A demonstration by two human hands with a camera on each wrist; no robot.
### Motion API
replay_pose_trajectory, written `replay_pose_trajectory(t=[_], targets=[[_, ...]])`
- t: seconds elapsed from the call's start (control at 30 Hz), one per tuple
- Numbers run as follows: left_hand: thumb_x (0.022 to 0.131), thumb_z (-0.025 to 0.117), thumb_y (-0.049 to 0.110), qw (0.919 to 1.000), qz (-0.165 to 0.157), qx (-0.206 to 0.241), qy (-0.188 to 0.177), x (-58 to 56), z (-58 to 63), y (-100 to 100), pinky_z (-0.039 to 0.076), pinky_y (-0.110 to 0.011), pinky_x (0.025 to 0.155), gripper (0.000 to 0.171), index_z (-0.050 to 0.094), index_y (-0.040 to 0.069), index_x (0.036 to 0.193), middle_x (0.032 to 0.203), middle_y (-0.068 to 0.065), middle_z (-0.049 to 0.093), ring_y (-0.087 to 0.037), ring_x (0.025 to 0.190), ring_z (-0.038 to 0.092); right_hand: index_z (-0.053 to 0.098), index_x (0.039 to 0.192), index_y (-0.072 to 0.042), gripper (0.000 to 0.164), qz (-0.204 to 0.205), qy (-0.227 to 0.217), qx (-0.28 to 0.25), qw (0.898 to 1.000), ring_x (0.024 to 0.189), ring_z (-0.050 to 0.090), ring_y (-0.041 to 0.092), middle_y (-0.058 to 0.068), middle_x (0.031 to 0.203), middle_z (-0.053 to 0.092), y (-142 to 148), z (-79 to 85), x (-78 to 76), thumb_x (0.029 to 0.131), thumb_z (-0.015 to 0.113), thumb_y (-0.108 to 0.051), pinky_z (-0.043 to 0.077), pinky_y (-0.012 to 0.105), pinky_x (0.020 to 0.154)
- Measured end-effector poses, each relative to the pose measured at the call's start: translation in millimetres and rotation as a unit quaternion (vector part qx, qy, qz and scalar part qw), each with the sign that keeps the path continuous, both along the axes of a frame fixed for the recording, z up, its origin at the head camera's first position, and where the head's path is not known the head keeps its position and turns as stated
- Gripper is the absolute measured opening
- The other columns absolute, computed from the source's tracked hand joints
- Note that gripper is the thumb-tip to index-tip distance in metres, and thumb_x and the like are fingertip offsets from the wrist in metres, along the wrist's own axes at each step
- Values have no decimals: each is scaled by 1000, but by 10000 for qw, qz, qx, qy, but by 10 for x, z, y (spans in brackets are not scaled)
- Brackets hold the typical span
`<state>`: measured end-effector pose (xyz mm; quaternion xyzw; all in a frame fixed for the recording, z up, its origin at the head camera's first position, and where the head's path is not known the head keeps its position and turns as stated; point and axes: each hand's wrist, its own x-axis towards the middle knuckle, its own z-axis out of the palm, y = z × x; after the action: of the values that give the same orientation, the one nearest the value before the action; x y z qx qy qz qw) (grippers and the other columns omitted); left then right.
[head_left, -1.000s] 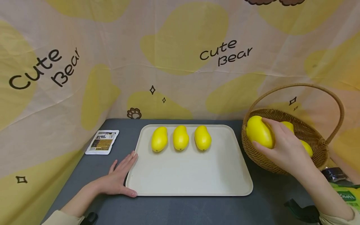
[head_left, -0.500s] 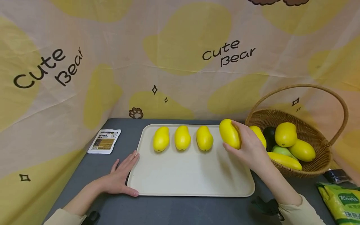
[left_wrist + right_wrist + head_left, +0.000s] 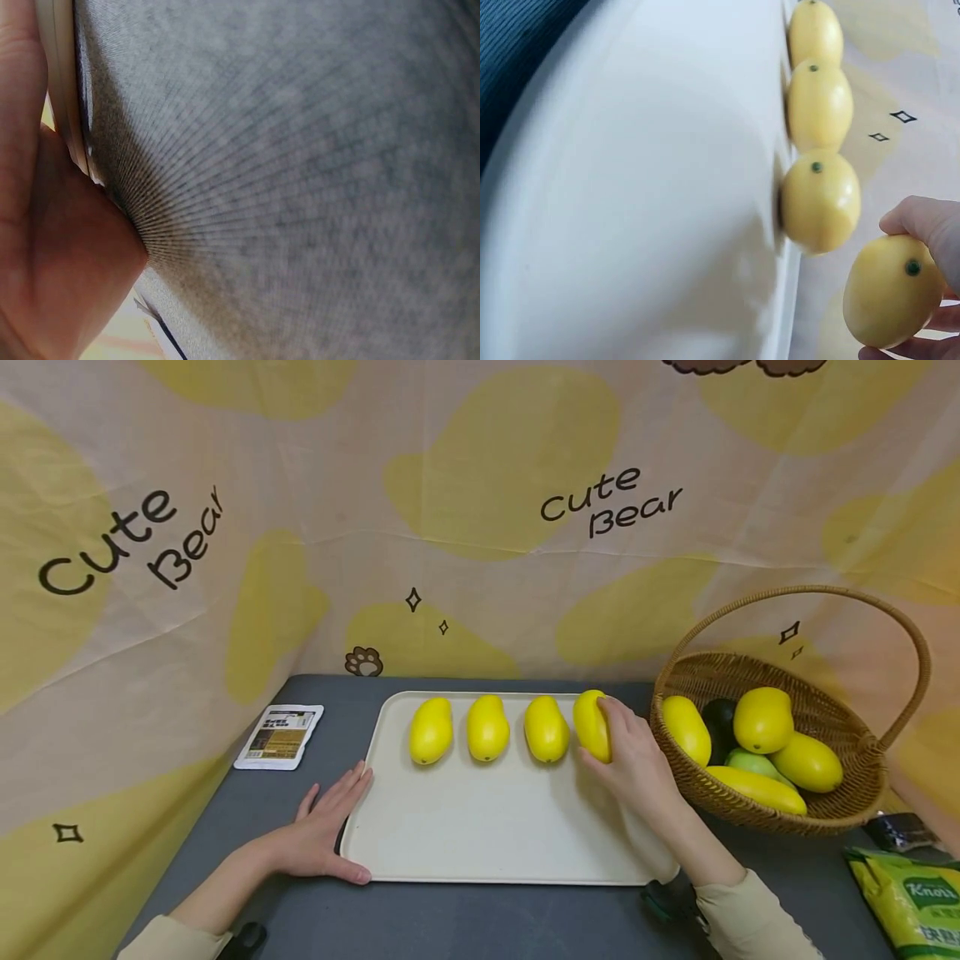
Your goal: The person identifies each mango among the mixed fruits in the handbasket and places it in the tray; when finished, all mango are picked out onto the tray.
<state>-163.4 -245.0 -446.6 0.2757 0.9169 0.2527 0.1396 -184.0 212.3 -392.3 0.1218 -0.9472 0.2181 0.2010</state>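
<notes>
My right hand (image 3: 637, 768) grips a yellow mango (image 3: 591, 725) over the back right part of a cream tray (image 3: 480, 827). The right wrist view shows thumb and fingers around this mango (image 3: 892, 291), its green stem spot facing the camera. To its left, three more mangoes stand in a row along the tray's back, the nearest being a mango (image 3: 546, 728) with a small gap between. With fingers spread and fairly straight, my left hand (image 3: 318, 835) rests against the tray's left edge, thumb at the front left corner. That hand (image 3: 67, 247) also appears beside the tray rim in the left wrist view.
At right stands a wicker basket (image 3: 832, 727) with a tall handle, holding several yellow fruits, a green one and a dark one. A white packet (image 3: 279, 737) lies left of the tray. A green Knorr bag (image 3: 911, 902) is at the front right. Printed cloth hangs behind.
My right hand has carried the mango out of the basket, leftward and down to the tray's back right, beside the row. My left hand has stayed at the tray's edge.
</notes>
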Motion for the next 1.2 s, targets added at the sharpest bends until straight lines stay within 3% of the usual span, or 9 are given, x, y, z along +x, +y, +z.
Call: replay_pose_trajectory(t=[0.27, 0.7, 1.2], targets=[[67, 80, 62, 10000, 0, 5, 91, 4, -3, -7, -8, -70, 102, 129, 5, 6, 156, 162, -19, -2, -44, 145, 3, 40, 140, 4, 74, -146, -366, 128, 9991, 111, 50, 43, 22, 140, 43, -17, -110, -107, 82, 76, -26, 45, 56, 91], [67, 81, 61, 10000, 41, 75, 6, 7, -1, -13, -10, -70, 101, 129, 5, 6, 156, 162, -18, -3, -43, 145, 1, 42, 135, 8, 74, -133, -554, 247, 9981, 106, 51, 45, 26, 132, 47, 30, -192, -217, 80, 79, -22, 45, 56, 90], [66, 81, 61, 9999, 4, 104, 29, 6, 4, 1, -9, -70, 101, 129, 6, 5, 156, 162, -19, -2, -44, 145, 2, 39, 138, 7, 74, -81, -881, 198, 9959, 114, 47, 47, 28, 134, 45, 77, -235, -241, 84, 77, -26, 40, 57, 96]])
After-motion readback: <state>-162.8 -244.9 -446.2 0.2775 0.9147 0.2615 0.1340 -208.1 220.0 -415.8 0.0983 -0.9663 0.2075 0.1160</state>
